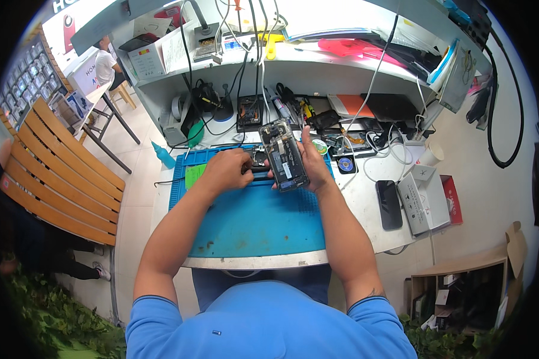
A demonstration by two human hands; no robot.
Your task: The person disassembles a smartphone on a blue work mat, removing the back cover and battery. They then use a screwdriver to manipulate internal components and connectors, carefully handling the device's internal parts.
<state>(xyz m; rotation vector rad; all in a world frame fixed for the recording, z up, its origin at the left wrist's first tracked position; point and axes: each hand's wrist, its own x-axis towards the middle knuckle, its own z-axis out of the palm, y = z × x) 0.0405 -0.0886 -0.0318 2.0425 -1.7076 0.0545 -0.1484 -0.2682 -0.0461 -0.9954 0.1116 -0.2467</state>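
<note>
My right hand (315, 163) holds an opened smartphone (286, 160) tilted above the far part of the blue repair mat (257, 224). Its inside faces up, with a dark battery and bare parts showing. My left hand (226, 170) is over the mat's far left part, just left of the phone, with its fingers curled together. Whatever those fingers grip, if anything, is hidden. Small dark and metallic parts (259, 157) lie beyond its fingertips in the mat's raised tray section. A green sheet (194, 175) lies beside my left wrist.
A black phone (389, 205) and an open white box (424, 200) are at the right. Cables (395, 143) and tools (308, 110) crowd the back, under a loaded shelf (317, 54). A blue bottle (163, 157) stands left. A wooden chair (66, 173) and people are further left.
</note>
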